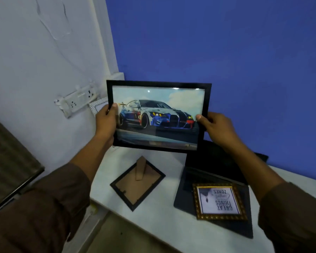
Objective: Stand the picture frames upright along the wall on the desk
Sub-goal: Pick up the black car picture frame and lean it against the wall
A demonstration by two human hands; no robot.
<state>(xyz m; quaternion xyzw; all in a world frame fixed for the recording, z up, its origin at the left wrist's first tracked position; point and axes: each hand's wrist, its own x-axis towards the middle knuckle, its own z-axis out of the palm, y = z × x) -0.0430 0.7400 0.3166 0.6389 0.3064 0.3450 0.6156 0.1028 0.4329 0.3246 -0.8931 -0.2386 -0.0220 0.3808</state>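
Observation:
A black-framed picture of a racing car (158, 115) is held in the air above the white desk (171, 221), facing me. My left hand (106, 121) grips its left edge and my right hand (215, 126) grips its right edge. Below it a small black frame (137, 183) lies face down on the desk with its cardboard stand showing. A gold-framed print with text (219, 201) lies flat on a dark laptop (213, 181). A white patterned frame (97, 105) peeks out behind my left hand, by the left wall.
The blue wall (226, 52) runs behind the desk and a pale wall (35, 61) stands at the left with a white socket strip (77, 101). The desk's front edge runs diagonally below the frames. A dark piece of furniture (9, 161) sits at the far left.

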